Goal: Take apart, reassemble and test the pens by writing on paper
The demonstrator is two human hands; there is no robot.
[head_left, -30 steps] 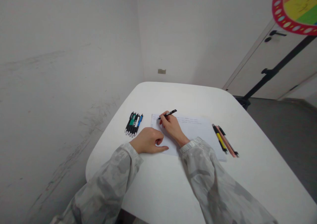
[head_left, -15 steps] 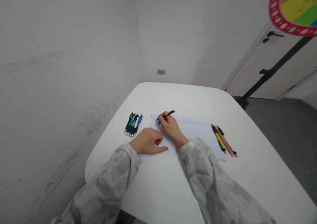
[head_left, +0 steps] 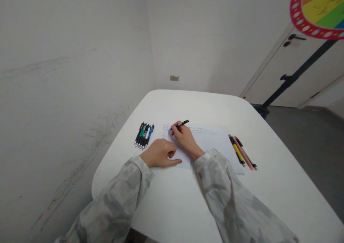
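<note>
Center frame, I've got right hand (head_left: 185,137) pinching black pen (head_left: 184,122) low, likely for control, at paper's (head_left: 212,146) upper left; left hand (head_left: 160,152) curled, can't tell its grip, over lower-left edge, presumably steadying.
</note>
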